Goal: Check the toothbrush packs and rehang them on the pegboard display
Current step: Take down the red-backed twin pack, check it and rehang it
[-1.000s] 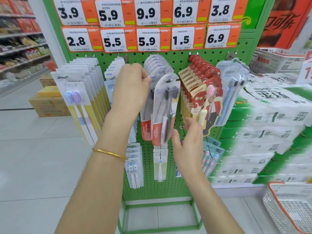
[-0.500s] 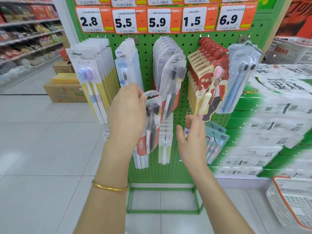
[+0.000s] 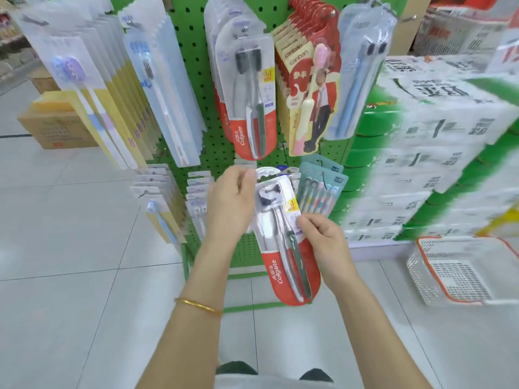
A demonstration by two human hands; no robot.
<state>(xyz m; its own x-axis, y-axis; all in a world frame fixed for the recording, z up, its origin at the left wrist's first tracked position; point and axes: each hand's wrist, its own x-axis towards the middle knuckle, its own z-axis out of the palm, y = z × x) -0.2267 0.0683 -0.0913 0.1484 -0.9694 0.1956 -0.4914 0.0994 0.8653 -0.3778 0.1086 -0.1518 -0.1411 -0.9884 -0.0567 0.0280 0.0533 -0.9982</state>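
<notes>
The Colgate toothbrush pack (image 3: 280,273) is off its peg and held in front of the lower part of the green pegboard (image 3: 193,37), tilted with its red end toward the person. The left hand (image 3: 230,203) grips the pack's upper left edge with curled fingers. The right hand (image 3: 323,240) pinches the right edge at mid-height.

Directly above hangs a row of matching Colgate packs (image 3: 247,94). The red canban packs (image 3: 306,88) and a blue twin pack (image 3: 356,80) hang to their right. The held pack partly covers the teal multi-brush packs (image 3: 320,189) on the lower row. Stacked cases (image 3: 435,136) and a white basket (image 3: 455,270) stand right of the display.
</notes>
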